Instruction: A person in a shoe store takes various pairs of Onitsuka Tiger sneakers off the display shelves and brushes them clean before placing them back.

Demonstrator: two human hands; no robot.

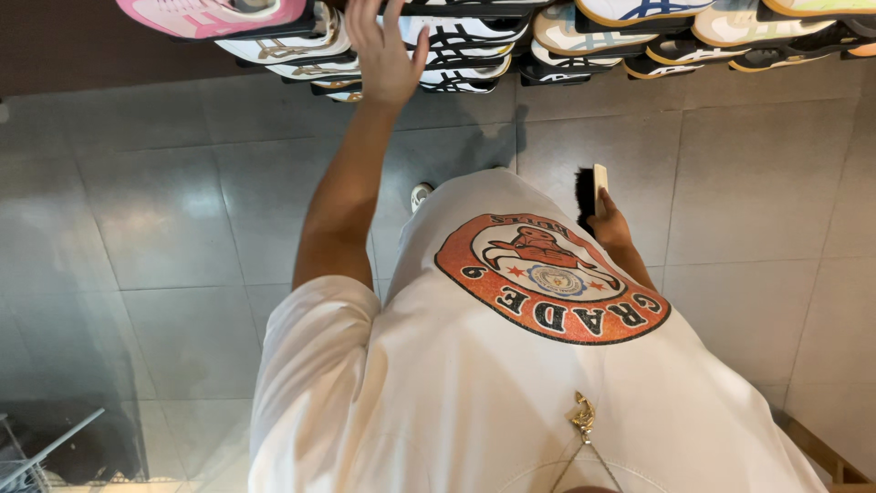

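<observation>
Left hand (383, 50), fingers spread open, rests on a white sneaker (456, 36) on the rack at top centre. Right hand (610, 224), centre right, grips a brush (593, 187). Sneaker likely light, flexible upper, firm sole: take by the sole edge or heel.

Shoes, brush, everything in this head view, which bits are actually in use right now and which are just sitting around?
In use:
- left hand reaching up to the white sneaker with black stripes
- right hand holding a brush

Lying about:
- pink sneaker
- other shelved sneakers
- wire rack
- tiled floor
</observation>
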